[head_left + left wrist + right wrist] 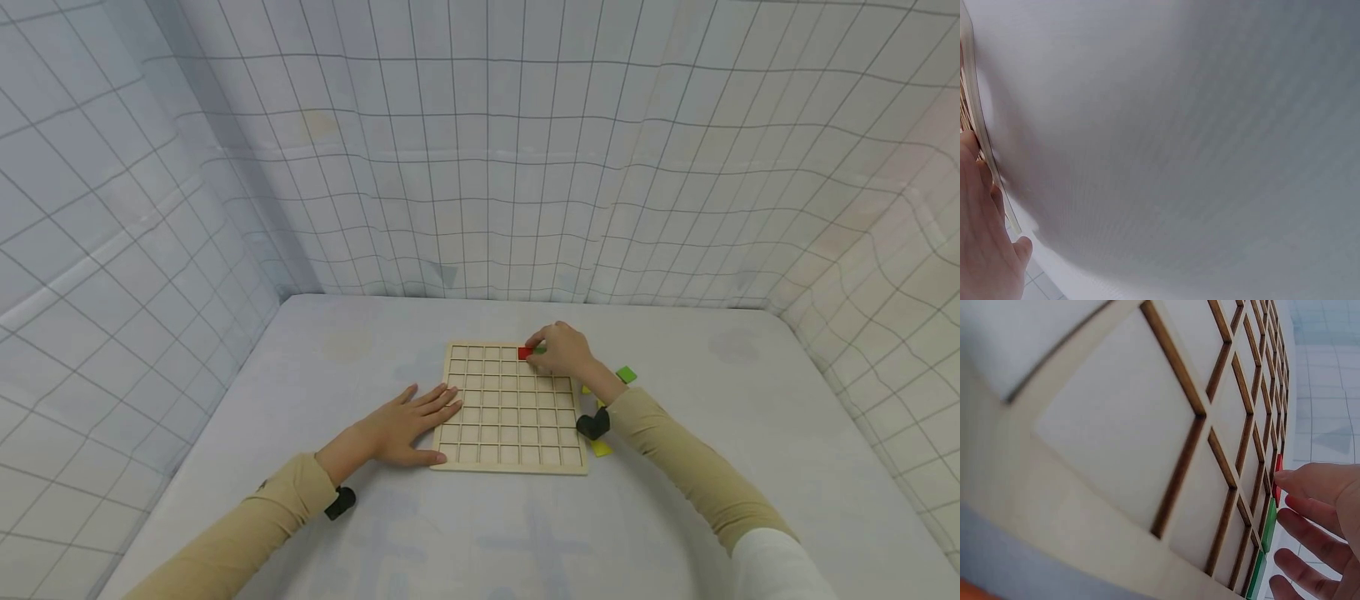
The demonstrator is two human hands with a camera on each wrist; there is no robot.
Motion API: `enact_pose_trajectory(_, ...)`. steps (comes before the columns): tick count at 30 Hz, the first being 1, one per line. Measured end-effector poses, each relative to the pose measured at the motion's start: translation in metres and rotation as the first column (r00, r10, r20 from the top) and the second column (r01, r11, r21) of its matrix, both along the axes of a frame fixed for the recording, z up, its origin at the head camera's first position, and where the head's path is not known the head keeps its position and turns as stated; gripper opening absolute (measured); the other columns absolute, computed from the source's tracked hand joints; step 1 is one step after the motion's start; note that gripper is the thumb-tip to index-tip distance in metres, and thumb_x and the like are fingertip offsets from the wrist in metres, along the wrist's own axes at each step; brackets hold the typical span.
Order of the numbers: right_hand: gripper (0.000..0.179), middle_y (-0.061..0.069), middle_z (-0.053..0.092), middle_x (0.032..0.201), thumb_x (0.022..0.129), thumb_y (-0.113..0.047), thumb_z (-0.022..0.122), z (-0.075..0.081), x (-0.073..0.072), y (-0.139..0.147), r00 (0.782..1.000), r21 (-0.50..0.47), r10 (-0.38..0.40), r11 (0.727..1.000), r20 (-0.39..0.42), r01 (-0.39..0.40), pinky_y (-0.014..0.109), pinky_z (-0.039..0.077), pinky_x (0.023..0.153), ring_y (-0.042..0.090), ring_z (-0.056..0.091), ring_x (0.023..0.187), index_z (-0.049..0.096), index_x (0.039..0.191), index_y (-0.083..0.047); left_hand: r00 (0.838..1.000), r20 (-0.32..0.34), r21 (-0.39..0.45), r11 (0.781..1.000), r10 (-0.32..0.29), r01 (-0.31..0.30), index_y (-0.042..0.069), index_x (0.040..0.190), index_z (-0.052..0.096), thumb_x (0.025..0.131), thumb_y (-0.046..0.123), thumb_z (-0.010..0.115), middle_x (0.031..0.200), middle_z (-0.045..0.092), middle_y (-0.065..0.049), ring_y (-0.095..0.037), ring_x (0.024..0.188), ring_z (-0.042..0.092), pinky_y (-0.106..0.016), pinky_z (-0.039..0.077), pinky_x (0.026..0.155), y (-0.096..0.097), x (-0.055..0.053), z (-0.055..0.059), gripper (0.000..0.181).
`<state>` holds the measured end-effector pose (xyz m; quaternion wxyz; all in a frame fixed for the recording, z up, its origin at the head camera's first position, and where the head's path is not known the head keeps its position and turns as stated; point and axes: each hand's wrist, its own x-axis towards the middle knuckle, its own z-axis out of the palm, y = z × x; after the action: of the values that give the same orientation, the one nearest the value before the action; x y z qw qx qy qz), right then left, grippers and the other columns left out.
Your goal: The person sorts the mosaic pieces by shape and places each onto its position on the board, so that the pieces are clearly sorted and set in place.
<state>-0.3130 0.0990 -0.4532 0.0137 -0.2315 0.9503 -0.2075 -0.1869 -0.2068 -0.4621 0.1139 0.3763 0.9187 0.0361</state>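
A pale wooden grid board (pixel 509 468) lies on the table. My left hand (pixel 405 425) rests flat on its left edge, fingers spread and straight; the left wrist view catches only part of that hand (pixel 988 231) by the board's rim. At the far edge, my right hand (pixel 564 350) pinches a red square tile (pixel 524 353) between thumb and forefinger, at a cell of the top row. Beside it in the right wrist view, a green tile (pixel 1269 525) and a second green tile (pixel 1255 575) sit in neighbouring cells, partly hidden from the head view by the hand.
Right of the board lie loose tiles: a green one (pixel 626 374), a yellow one (pixel 602 448) and others partly covered by the right forearm. The white table (pixel 360 342) ends at a grid-patterned curtain (pixel 480 167) behind and on both sides.
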Motion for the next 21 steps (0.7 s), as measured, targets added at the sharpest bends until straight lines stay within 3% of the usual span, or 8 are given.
enact_pose_trajectory(9,0.025,0.006,0.072,0.108,0.085,-0.028,0.073,0.002,0.000,0.011,0.999,-0.021,-0.005,1.000,-0.041,0.005,0.028,0.049,0.059,0.027,0.062,0.098,0.076,0.105,-0.013,1.000,0.001,0.001,1.000,0.007,-0.007,0.016,0.156,0.017,0.092,0.062,0.047,0.163,0.012,-0.008,-0.028,0.150,0.013,-0.060,0.012,0.117,0.001,-0.001,0.000,0.084)
enact_pose_trajectory(21,0.027,0.007,0.071,0.108,0.084,-0.030,0.073,0.002,0.000,0.036,0.997,-0.007,-0.065,0.998,-0.030,0.065,0.034,0.053,0.067,0.025,0.062,0.095,0.076,0.106,-0.015,1.000,-0.003,0.002,1.000,-0.003,0.003,0.014,0.155,0.019,0.092,0.061,0.048,0.162,0.014,-0.010,-0.031,0.149,0.015,-0.062,0.014,0.116,0.001,-0.001,-0.001,0.083)
